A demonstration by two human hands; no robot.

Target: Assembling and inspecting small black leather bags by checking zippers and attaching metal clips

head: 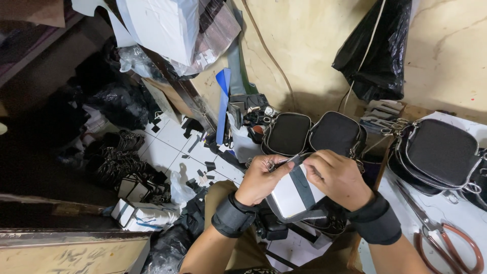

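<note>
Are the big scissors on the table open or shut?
Shut: the scissors lie flat on the white table, blades together, red handles side by side.

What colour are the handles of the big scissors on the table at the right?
The scissors have reddish-brown handles, seen in the head view.

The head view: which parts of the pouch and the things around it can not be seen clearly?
- Pouch: its top edge and zipper pull, covered by the left hand and right hand.
- Scissors: handles cut off by the bottom edge.
- Black bags on the table: one cut off by the right edge.
- Dark heap on the floor: too dark to identify.
</note>
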